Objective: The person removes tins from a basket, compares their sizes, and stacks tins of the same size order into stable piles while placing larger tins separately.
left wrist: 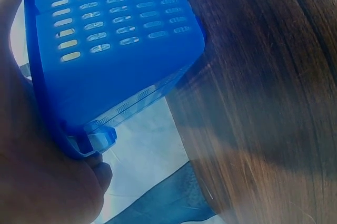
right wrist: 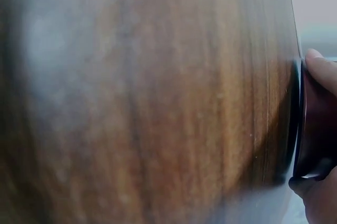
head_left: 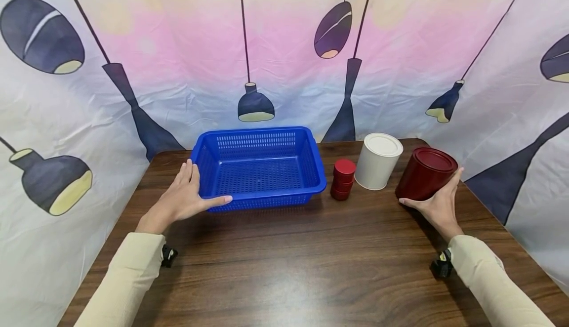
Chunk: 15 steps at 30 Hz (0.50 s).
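My left hand [head_left: 180, 196] is at the near left corner of a blue plastic basket [head_left: 317, 169]. Its fingers lie fairly straight along the left rim, and the thumb stretches along the front. Close up in the left wrist view, the palm is right at the rim of the slotted basket [left wrist: 121, 81]. On the right, my right hand [head_left: 440, 208] grips a dark red lidded can [head_left: 420, 176] low on its body, thumb on the near left side and fingers round the right. Part of that can [right wrist: 318, 129] shows at the right wrist view's edge.
A white lidded can [head_left: 378, 164] stands left of the dark red one. Between it and the basket is a small red ribbed cylinder [head_left: 343, 181], like stacked round tins. Everything is on a brown wooden table [head_left: 284, 258], with a lamp-patterned cloth [head_left: 293, 55] behind.
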Motion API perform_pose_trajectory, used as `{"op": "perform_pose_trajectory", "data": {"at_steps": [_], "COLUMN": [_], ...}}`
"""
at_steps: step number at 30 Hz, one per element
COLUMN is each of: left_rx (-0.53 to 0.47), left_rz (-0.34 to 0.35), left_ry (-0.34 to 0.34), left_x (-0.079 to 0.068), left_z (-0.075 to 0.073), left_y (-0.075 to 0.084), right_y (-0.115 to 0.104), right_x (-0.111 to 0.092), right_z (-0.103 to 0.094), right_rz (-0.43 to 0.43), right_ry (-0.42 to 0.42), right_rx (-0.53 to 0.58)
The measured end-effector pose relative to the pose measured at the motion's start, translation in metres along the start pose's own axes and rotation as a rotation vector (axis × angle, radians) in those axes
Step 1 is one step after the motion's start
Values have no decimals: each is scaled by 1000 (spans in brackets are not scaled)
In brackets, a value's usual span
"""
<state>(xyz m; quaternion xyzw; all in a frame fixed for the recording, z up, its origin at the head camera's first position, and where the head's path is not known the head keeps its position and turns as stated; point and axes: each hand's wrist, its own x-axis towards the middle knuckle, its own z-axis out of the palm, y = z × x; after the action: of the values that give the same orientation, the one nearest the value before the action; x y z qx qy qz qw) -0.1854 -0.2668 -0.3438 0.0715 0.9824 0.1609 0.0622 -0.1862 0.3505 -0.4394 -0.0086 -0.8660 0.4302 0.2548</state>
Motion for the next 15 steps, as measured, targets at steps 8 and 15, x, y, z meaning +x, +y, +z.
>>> {"op": "perform_pose_trajectory", "data": {"at_steps": [8,15], "left_rx": [-4,-31], "left_rz": [13,39], "left_ry": [17,85], "left_x": [0,1], "left_z": [0,-2], "left_y": [-1,-2], "right_y": [2,0], "right_x": [-1,-2], "right_z": [2,0], "right_rz": [-25,-12], "right_ry": [13,2], "right_rx": [24,21]}}
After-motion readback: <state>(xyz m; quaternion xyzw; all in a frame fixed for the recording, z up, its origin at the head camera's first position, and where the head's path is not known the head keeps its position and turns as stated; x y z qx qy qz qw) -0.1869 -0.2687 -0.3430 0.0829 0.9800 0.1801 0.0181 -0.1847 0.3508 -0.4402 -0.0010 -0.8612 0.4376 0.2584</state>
